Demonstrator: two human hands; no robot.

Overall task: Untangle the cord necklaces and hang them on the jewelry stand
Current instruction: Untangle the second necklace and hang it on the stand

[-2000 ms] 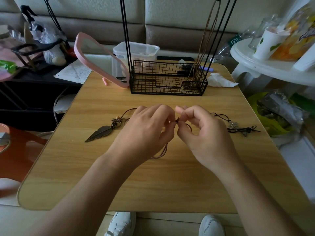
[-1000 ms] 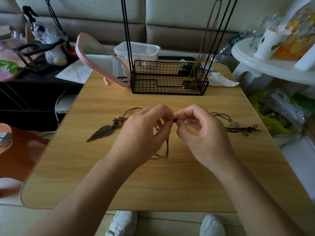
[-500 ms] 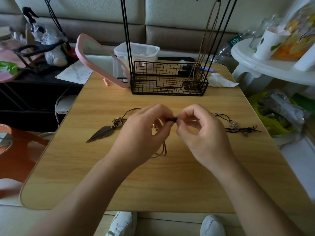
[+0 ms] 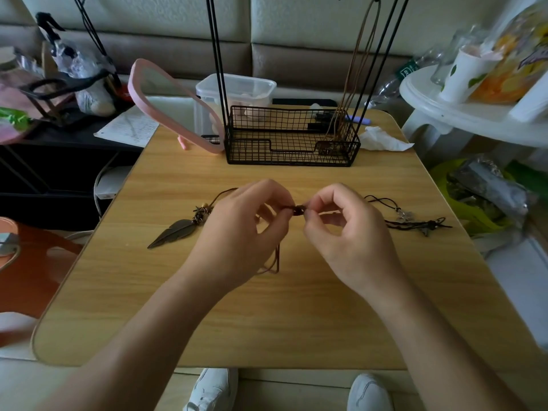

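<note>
Left hand and right hand, fingers curled, pinch the brown cord at a dark knot just above mid-table. Feather pendant lies left, black cord necklace right. Behind: jewelry stand with one hung necklace, flanked by pink mirror and tissue. Wooden table.

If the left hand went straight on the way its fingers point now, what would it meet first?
Most likely the right hand: the left hand points its fingertips at the dark knot both hands pinch, and the right fingertips sit just beyond it.
</note>
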